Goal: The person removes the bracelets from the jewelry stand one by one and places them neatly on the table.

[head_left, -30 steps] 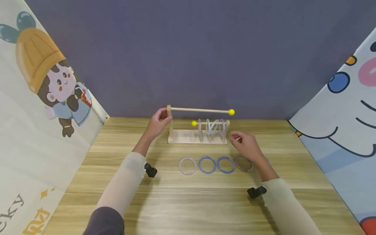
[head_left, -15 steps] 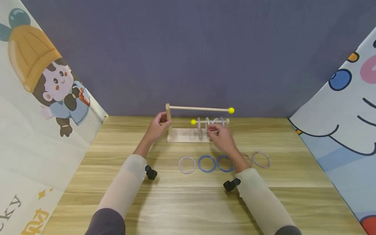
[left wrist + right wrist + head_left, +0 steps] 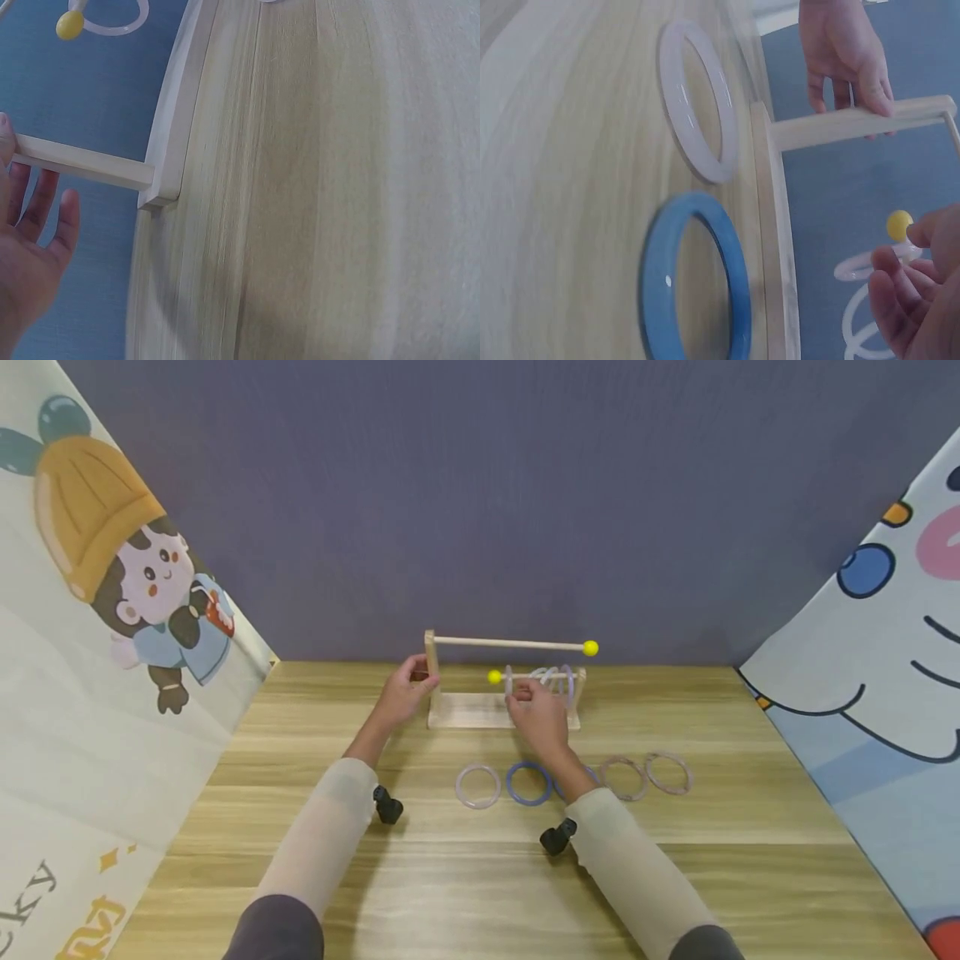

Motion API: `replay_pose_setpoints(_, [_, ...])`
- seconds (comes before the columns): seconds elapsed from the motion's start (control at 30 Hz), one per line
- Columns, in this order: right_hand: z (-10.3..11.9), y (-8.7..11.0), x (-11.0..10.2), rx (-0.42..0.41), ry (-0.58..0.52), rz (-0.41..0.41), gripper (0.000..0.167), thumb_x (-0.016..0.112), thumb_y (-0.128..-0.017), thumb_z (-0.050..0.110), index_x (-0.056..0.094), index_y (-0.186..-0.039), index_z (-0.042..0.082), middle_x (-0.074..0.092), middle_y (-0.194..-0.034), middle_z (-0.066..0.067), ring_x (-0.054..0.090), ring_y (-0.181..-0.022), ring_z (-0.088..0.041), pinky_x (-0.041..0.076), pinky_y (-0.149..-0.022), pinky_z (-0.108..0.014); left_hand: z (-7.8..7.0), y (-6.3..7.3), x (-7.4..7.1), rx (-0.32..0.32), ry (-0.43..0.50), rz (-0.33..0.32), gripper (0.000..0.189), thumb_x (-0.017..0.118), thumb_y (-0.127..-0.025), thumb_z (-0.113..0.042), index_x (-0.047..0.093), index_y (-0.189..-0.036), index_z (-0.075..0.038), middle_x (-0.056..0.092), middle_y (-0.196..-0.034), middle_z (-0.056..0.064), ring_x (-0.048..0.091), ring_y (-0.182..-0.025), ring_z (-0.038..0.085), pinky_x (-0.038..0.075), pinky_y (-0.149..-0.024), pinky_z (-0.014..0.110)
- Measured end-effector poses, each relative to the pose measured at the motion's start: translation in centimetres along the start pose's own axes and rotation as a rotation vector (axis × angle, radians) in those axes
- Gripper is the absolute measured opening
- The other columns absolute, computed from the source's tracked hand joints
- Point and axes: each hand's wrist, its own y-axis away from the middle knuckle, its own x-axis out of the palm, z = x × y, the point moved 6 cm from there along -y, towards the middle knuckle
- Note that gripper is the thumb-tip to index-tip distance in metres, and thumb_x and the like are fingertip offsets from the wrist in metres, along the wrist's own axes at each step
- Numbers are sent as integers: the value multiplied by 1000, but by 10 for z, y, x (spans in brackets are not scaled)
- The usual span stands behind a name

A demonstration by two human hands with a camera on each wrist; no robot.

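Wooden rack (image 3: pixel 468 711) stands at far middle of tabletop (image 3: pixel 450 877). Left hand (image 3: pixel 402 697) at its left post (image 3: pixel 817 133), fingers and thumb clamped on it. Right hand (image 3: pixel 542 717) at lower rod (image 3: pixel 521 677), fingers curled beside leftmost threaded ring (image 3: pixel 508 683); cannot tell whether they pinch it. Nearer, lying flat: pale ring (image 3: pixel 674 97) leftmost, blue ring (image 3: pixel 658 277) to its right.

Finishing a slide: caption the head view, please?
Left hand grips the taller post of a wooden stand; right hand at the pale ring beside the lower yellow ball.
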Motion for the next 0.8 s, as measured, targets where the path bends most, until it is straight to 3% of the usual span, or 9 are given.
replay_pose_setpoints(0.17, [3, 5, 6, -11, 2, -53, 32, 71, -93, 24, 70, -119, 5, 79, -103, -10, 77, -90, -28, 62, -75, -38, 4, 1, 1, 5, 1, 0, 44, 65, -101, -24, 54, -139, -5, 63, -126, 22, 60, -119, 37, 53, -97, 47])
replay_pose_setpoints(0.33, [6, 9, 9, -17, -32, -73, 28, 71, -93, 21, 71, -116, 5, 79, -101, -10, 77, -84, -28, 59, -63, -33, 4, 3, 1, 4, 8, 4, 44, 65, -101, -24, 54, -139, -4, 63, -127, 23, 59, -121, 38, 52, -99, 50])
replay_pose_setpoints(0.43, [7, 9, 10, -20, -31, -89, 27, 71, -93, 22, 72, -115, 6, 80, -99, -9, 76, -81, -27, 59, -63, -33, 3, 3, 1, 8, 8, 2, 43, 65, -101, -22, 54, -138, -4, 63, -127, 23, 59, -121, 38, 52, -98, 50])
replay_pose_setpoints(0.63, [7, 6, 15, 24, -17, -125, 27, 72, -91, 27, 74, -112, 9, 80, -98, -5, 76, -87, -27, 59, -78, -41, 2, 2, 1, 10, 9, -7, 42, 66, -100, -20, 54, -137, -4, 64, -126, 23, 61, -119, 38, 52, -98, 48])
replay_pose_setpoints(0.8, [8, 3, 20, 71, -39, -147, 27, 73, -91, 30, 74, -110, 11, 80, -97, -4, 75, -89, -28, 57, -83, -42, 1, 1, 0, 13, 5, -12, 42, 66, -100, -20, 54, -137, -4, 64, -125, 22, 61, -119, 37, 53, -98, 46])
